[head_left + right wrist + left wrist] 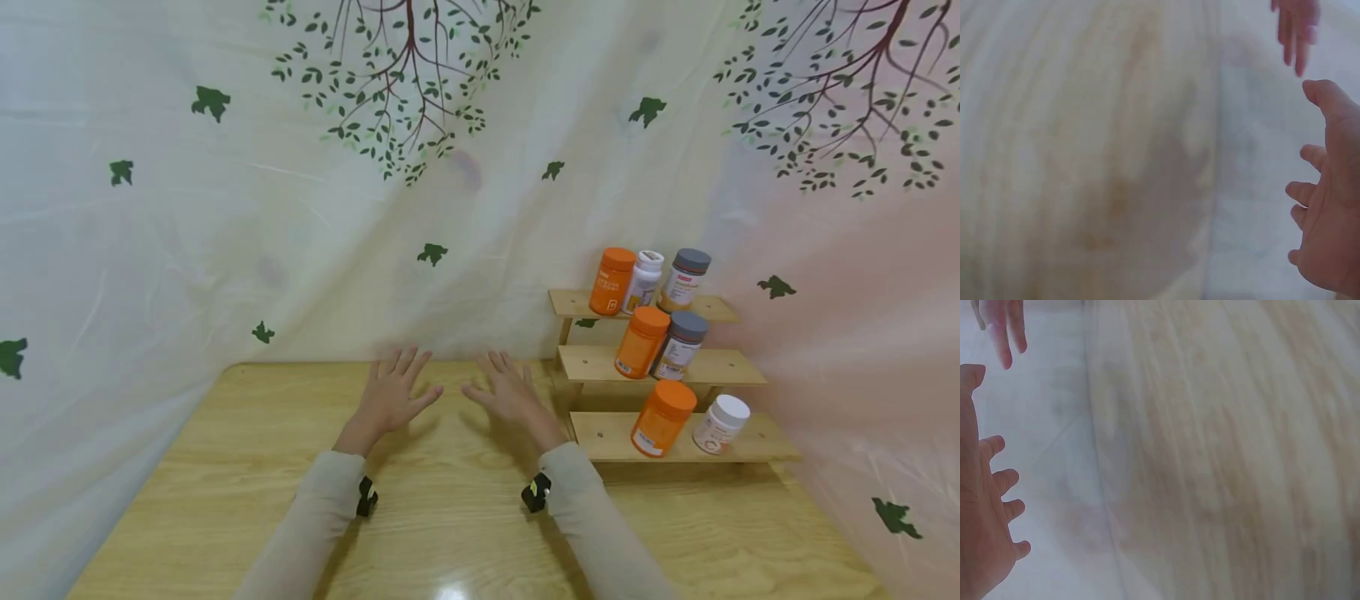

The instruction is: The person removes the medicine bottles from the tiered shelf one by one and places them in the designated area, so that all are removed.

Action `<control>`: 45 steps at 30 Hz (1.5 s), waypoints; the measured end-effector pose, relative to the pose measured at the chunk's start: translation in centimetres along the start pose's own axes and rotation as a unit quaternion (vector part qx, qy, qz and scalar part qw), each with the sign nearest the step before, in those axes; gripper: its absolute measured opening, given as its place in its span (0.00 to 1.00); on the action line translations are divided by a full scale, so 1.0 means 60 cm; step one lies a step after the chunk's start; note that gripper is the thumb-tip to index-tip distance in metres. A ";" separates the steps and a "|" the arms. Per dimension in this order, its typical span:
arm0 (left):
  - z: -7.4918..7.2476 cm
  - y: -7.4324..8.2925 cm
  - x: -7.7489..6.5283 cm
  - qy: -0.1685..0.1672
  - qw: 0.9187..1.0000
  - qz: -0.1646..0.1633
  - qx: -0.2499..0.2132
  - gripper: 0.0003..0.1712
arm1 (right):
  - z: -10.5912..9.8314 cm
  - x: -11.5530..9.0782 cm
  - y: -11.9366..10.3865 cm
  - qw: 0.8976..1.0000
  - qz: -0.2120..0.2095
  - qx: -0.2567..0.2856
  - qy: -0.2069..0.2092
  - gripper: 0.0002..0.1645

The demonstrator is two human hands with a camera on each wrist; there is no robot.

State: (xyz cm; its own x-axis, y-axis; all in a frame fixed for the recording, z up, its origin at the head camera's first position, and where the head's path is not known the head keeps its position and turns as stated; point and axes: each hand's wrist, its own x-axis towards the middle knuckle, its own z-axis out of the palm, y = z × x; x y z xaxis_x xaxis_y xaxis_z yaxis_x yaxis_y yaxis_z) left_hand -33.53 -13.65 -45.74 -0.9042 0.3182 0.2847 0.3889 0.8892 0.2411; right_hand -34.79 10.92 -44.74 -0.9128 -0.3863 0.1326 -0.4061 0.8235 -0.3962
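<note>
My left hand is held out over the far part of the wooden table, fingers spread and nothing in them. Level with it, my right hand also has its fingers spread and holds nothing. A gap separates the two thumbs. Both wrist views show the palms bare, the left hand and the right hand, with the other hand's fingers at the top. Nearest the right hand is a three-step wooden rack bearing several bottles, among them an orange bottle on the middle step.
On the top step are an orange bottle, a white bottle and a grey-capped bottle. Another grey-capped bottle stands mid-step. The lowest step bears an orange bottle and a white-capped bottle. A leaf-printed curtain hangs behind.
</note>
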 end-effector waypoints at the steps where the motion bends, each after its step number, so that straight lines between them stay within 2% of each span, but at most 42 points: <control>1: 0.000 0.001 0.000 0.003 1.000 0.000 -0.006 0.45 | -0.006 0.001 -0.001 1.000 -0.004 -0.005 0.002 0.47; 6: -0.002 0.011 0.002 0.024 0.999 0.005 -0.033 0.44 | -0.045 -0.001 -0.013 1.000 -0.025 -0.010 0.000 0.46; 10: -0.003 0.029 0.004 0.032 0.996 0.016 -0.086 0.43 | -0.092 -0.010 -0.027 0.999 -0.037 0.007 -0.015 0.46; 15: -0.002 0.065 0.007 0.028 0.985 0.034 -0.164 0.44 | -0.164 -0.028 -0.044 0.999 -0.046 0.008 -0.023 0.46; 20: 0.002 0.105 0.015 0.024 0.981 0.054 -0.184 0.46 | -0.235 -0.052 -0.053 0.998 -0.061 -0.012 -0.022 0.48; 24: 0.005 0.138 0.026 0.020 0.976 0.071 -0.203 0.49 | -0.301 -0.078 -0.056 0.997 -0.074 0.006 -0.026 0.47; 27: 0.008 0.163 0.033 0.012 0.969 0.074 -0.234 0.51 | -0.352 -0.101 -0.050 0.997 -0.072 0.020 -0.025 0.47; 32: 0.011 0.201 0.042 -0.016 0.946 0.050 -0.319 0.55 | -0.432 -0.137 -0.021 0.999 -0.034 0.015 -0.014 0.48; 36: 0.014 0.230 0.051 -0.019 0.926 0.045 -0.375 0.56 | -0.490 -0.168 0.018 1.000 0.008 0.007 -0.002 0.49; 39: 0.019 0.247 0.061 -0.015 0.921 0.056 -0.386 0.56 | -0.522 -0.193 0.061 0.999 0.026 0.022 0.007 0.49; 45: 0.033 0.271 0.081 -0.012 0.920 0.066 -0.386 0.57 | -0.552 -0.239 0.171 0.991 0.085 0.102 -0.001 0.48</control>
State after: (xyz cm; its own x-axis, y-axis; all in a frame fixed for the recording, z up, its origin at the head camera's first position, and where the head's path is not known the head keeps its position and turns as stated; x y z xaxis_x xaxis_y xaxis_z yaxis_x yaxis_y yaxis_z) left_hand -31.97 3.00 -42.26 -0.8402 0.4225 0.3398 0.4964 0.3471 0.7957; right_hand -27.36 38.67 -20.64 -0.9669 -0.2509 0.0462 -0.2293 0.7757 -0.5879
